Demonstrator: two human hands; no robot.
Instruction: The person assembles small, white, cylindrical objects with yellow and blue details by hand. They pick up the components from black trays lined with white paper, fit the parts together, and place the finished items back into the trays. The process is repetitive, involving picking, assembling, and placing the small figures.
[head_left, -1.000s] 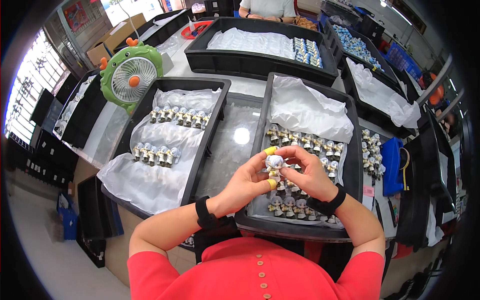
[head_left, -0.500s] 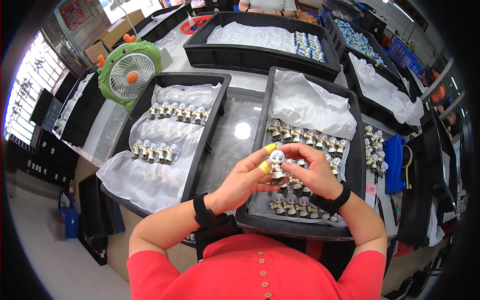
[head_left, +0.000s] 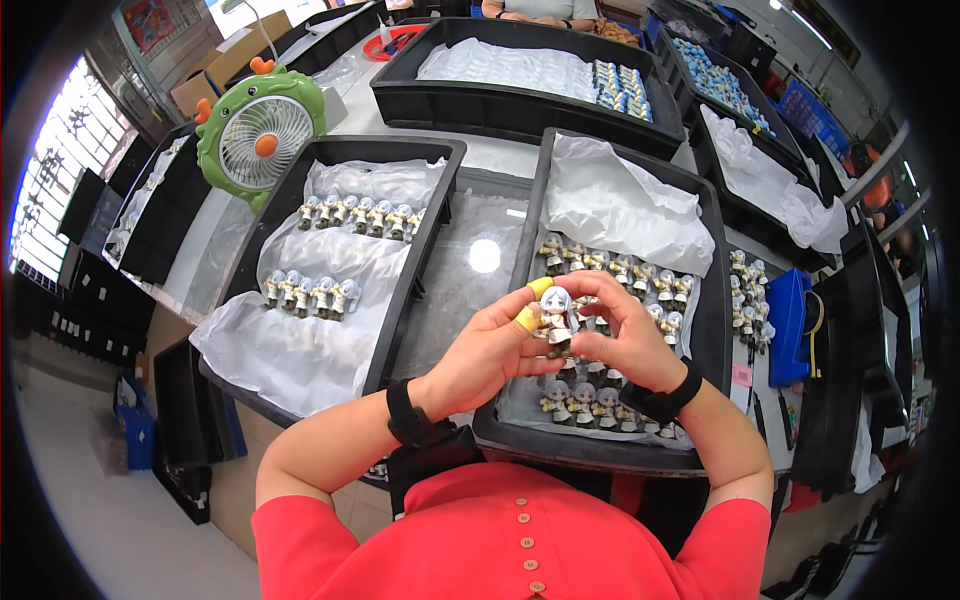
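Note:
A small figurine (head_left: 557,318) with pale hair, a white outfit and dark feet is held upright, slightly tilted, above the right-hand tray. My left hand (head_left: 490,345) grips its side between thumb and forefinger, both wrapped in yellow tape. On the other side, my right hand (head_left: 640,340) curls round it, forefinger by the head and thumb by the feet. Beneath my hands, the black tray (head_left: 718,300) carries rows of similar figurines (head_left: 582,405) on white sheeting, partly hidden by my fingers. Another black tray (head_left: 425,240), to the left, holds two short rows of figurines (head_left: 312,295).
A green fan (head_left: 262,140) stands beyond the left tray. Across the table is a large black tray (head_left: 520,118) with wrapped rows. More figurines (head_left: 750,300) and a blue bin (head_left: 790,330) are at the right. A person (head_left: 540,10) sits at the far side.
The figurine has turned and tilted a little between my hands. My right thumb has slid down from its body toward its feet. The trays keep their contents.

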